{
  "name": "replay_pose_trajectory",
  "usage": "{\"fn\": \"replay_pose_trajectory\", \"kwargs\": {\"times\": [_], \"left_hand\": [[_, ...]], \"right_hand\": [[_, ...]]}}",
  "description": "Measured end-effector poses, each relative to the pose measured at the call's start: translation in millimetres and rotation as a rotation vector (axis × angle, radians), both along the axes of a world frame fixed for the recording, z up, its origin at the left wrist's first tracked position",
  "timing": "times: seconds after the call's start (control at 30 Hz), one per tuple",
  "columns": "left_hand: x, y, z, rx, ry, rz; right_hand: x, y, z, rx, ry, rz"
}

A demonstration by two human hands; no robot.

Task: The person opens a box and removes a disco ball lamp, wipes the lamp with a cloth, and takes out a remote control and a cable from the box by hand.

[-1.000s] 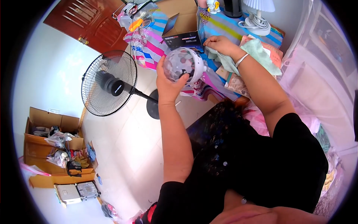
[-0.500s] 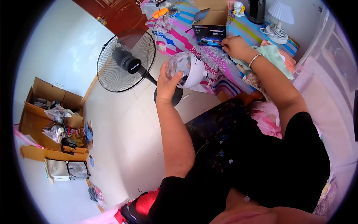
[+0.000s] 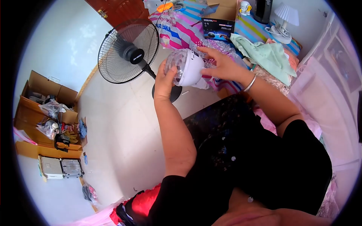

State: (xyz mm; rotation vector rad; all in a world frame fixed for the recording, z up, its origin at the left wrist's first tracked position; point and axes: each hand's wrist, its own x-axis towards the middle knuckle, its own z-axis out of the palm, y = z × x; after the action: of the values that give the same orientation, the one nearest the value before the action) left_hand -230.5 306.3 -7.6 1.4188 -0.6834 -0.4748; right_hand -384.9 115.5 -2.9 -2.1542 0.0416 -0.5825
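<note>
The largest thing around the person is the pale floor (image 3: pixel 128 132), over which the work is held in the air. At the far side is the table (image 3: pixel 171 35), under its striped cover, and to the left of it the standing fan (image 3: pixel 136 56). On the table is the open box (image 3: pixel 218 28), with its dark printed side turned to the person. Near the box the green cloth (image 3: pixel 264 56) lies loose over the table edge, and no hand is touching it. Half a second earlier the right hand (image 3: pixel 224 67) was beside this cloth and the box; now it has come away from there to the white device (image 3: pixel 188 69), which is in front of the person, above the floor and near the table. So the work is now at the device, with both hands about it, where before only one was there. The left hand (image 3: pixel 164 81) holds the device by its clear faceted dome, the thumb on the near side and the other fingers around the far left side. The right hand is at the white shell, its thumb and forefinger spread wide; whether they already press on the shell, one cannot tell. The smallest thing to mention is the bracelet (image 3: pixel 250 83) on the right wrist.
</note>
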Motion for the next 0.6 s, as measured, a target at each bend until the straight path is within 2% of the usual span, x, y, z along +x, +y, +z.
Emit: {"fn": "replay_pose_trajectory", "kwargs": {"times": [0.07,0.13,0.37,0.5,0.57,0.6], "left_hand": [[8.9,1.6,-11.7,-0.026,0.026,0.015],[15.5,5.8,-21.4,-0.015,0.038,0.017],[8.5,24.5,-25.2,0.109,0.142,0.038],[4.8,24.6,-34.5,-0.032,0.101,-0.015],[1.4,25.3,-36.9,-0.065,-0.158,0.037],[1.4,27.3,-38.7,-0.059,-0.156,0.037]], "right_hand": [[7.6,17.6,-22.7,0.047,-0.056,0.031],[14.9,32.6,-38.9,0.416,-0.091,0.193],[15.6,60.6,-44.8,0.573,-0.22,0.165],[6.9,65.4,-36.0,0.527,-0.22,0.135],[0.2,65.3,-32.0,0.295,-0.177,0.038],[-2.8,66.2,-28.4,0.301,-0.175,0.037]]}}
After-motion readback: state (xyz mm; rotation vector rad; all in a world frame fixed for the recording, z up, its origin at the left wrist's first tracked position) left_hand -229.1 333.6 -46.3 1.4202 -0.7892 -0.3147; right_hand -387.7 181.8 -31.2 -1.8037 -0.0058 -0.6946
